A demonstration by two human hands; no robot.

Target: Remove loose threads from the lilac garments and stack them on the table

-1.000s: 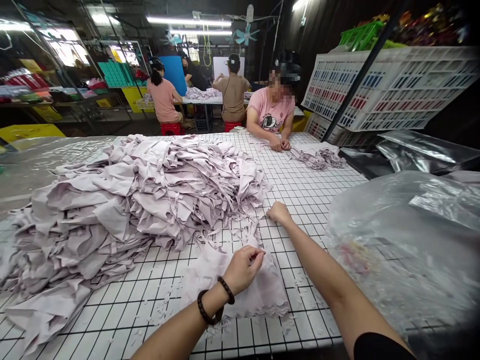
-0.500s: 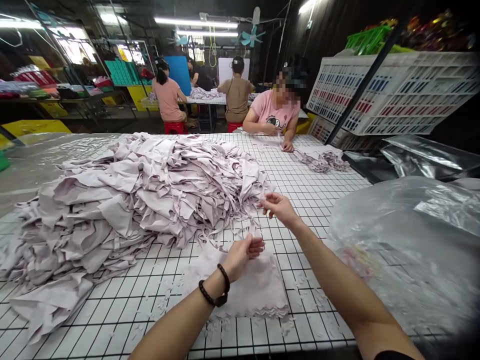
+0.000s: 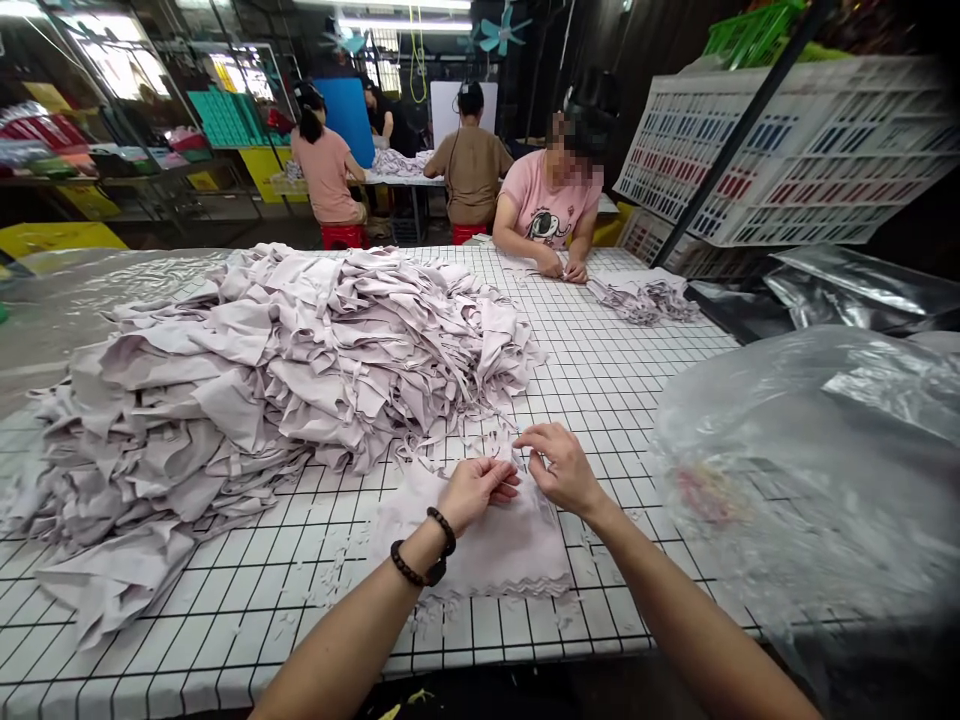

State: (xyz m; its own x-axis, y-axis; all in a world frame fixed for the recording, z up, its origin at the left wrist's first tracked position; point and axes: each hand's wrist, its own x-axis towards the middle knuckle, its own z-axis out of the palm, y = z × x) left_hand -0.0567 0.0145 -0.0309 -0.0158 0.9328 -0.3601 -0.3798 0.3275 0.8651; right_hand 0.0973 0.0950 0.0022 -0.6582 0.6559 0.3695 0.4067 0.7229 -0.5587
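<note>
A neat stack of pale lilac cloth pieces (image 3: 510, 562) with wavy edges lies on the table before me. Over its upper part, my left hand (image 3: 480, 490) is closed in a pinch; what it holds, if anything, is hidden. Just right of it, my right hand (image 3: 561, 468) is open, its fingers curved and a gap between thumb and forefinger. Thin pale straps (image 3: 499, 440) lie beyond the fingertips. A large heap of matching loose cloth pieces (image 3: 315, 350) rises to the left.
Small scraps (image 3: 330, 580) dot the grid-patterned tablecloth (image 3: 600, 390). A clear plastic bag (image 3: 795, 470) bulges at the right. Across the table a co-worker (image 3: 551, 205) handles cloth beside a smaller pile (image 3: 645, 295). White crates (image 3: 780, 150) stand at the back right.
My right hand has come down and nearer to my left hand, its fingers now apart. My left hand has shifted slightly and closed. The view has tilted down. The co-worker's hands have drawn together.
</note>
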